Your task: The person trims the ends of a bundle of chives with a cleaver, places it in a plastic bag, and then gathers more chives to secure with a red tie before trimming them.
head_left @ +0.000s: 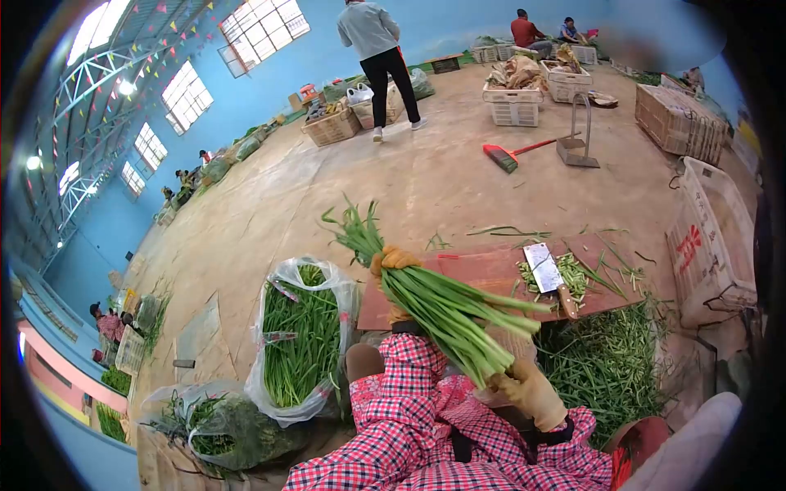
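Around us is a blue-walled hall [442, 29] with a tan floor [270, 221], and a red board [491, 266] lies low in front of us; we place everything by that board. On its near side, our gloved left hand [397, 260] is closed around the bunch of green stalks [446, 307] just below its leafy tops. The bunch slants over the board, running from that grip down toward our gloved right hand [530, 394], whose fingers are partly curled against the pale cut ends; we cannot tell whether they grip. On the board's right half, a cleaver [542, 268] lies among chopped green pieces [573, 277]. Below the board's right near edge, we see a heap of green trimmings [598, 360]. Left of the board stands an open clear bag of long greens [301, 344], bearing reddish print too small for us to read; another clear bag [246, 430] slumps nearer to us. Right of the board, a white crate [712, 245] carries red characters that we cannot make out. Beyond the board lie a red broom [501, 158] and a metal dustpan [578, 151]; farther off, a person in a grey top [370, 33] stands near loaded crates [332, 127].
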`<state>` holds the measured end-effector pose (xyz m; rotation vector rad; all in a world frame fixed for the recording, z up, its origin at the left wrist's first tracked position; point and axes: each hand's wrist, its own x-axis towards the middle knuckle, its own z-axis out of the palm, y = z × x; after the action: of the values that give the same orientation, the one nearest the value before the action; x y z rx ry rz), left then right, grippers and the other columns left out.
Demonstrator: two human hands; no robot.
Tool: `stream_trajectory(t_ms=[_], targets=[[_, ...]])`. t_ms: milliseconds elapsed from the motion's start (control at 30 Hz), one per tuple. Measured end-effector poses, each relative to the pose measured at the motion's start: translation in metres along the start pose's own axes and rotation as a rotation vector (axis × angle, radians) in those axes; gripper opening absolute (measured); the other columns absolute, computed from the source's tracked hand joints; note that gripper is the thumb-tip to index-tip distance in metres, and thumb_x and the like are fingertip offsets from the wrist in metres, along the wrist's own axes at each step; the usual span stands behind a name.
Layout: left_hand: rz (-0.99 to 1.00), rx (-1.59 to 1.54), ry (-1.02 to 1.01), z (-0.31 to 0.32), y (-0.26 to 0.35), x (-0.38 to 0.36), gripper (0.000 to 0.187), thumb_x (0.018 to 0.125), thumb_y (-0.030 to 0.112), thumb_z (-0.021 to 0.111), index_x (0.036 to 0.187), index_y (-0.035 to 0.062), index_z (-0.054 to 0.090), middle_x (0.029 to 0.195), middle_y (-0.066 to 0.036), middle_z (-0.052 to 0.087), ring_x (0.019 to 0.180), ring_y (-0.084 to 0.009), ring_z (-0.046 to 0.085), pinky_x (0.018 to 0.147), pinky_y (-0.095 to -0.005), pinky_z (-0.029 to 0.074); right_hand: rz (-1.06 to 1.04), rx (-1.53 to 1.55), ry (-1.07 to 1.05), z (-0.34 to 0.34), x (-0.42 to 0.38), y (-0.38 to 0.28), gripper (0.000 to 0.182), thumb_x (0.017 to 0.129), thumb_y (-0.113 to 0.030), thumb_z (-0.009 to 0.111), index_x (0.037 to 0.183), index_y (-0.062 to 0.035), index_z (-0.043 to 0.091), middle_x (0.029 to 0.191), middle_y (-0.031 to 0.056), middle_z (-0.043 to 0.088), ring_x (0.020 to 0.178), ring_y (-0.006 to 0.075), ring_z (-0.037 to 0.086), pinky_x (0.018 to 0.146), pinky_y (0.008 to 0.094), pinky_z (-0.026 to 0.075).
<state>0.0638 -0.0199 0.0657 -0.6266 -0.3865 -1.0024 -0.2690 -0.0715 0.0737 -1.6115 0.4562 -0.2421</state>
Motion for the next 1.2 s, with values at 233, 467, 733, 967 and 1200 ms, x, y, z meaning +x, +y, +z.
stream_trajectory(t_ms=[233,467,733,967,1200], targets=[[0.053,0.231,-0.038,-0.002,0.03,0.001,0.01,0.091,0.018,0.064,0.094,0.01,0.058,0.081,0.003,0.061,0.08,-0.0123,0.058,0.083,-0.0296,0.048,-0.187,-0.795,0.28,-0.069,-0.017,0.086,0.023,0.094,-0.018,0.063,0.102,0.0031,0.069,0.088,0.0078,0.073,0.079,0.016,0.067,0.071,0.0291,0.052],[0.026,0.082,0.061,-0.007,0.043,-0.002,0.011,0.086,0.018,0.067,0.093,0.0122,0.06,0.083,0.003,0.063,0.083,-0.0121,0.06,0.084,-0.0274,0.048,-0.189,0.11,0.259,-0.077,0.014,-0.001,0.029,0.093,-0.01,0.066,0.12,0.0022,0.066,0.105,0.0075,0.071,0.093,0.0152,0.065,0.086,0.0279,0.051],[0.014,0.02,0.073,-0.002,0.019,0.0,0.017,0.086,0.018,0.07,0.096,0.0097,0.059,0.08,0.003,0.061,0.073,-0.0093,0.058,0.079,-0.0261,0.051,-0.251,0.302,-0.136,-0.036,0.062,-0.044,0.047,0.09,-0.014,0.072,0.133,-0.001,0.057,0.12,0.0069,0.066,0.106,0.0128,0.061,0.094,0.0296,0.049],[0.09,0.082,-0.137,0.009,-0.013,0.0,0.012,0.092,0.016,0.063,0.094,0.0104,0.052,0.073,0.005,0.053,0.067,-0.0086,0.053,0.076,-0.0275,0.05,-0.306,0.207,0.091,-0.004,0.055,-0.024,0.028,0.088,-0.012,0.074,0.113,0.0009,0.067,0.094,0.0062,0.073,0.084,0.0113,0.067,0.075,0.0272,0.054],[0.072,0.133,-0.183,0.01,0.004,-0.004,0.012,0.094,0.016,0.06,0.092,0.0113,0.049,0.072,0.006,0.05,0.067,-0.0072,0.051,0.076,-0.0275,0.047,-0.081,-0.126,0.372,-0.039,0.013,0.009,0.014,0.088,-0.006,0.071,0.1,0.0017,0.07,0.081,0.0063,0.071,0.079,0.0118,0.067,0.073,0.0256,0.053]])
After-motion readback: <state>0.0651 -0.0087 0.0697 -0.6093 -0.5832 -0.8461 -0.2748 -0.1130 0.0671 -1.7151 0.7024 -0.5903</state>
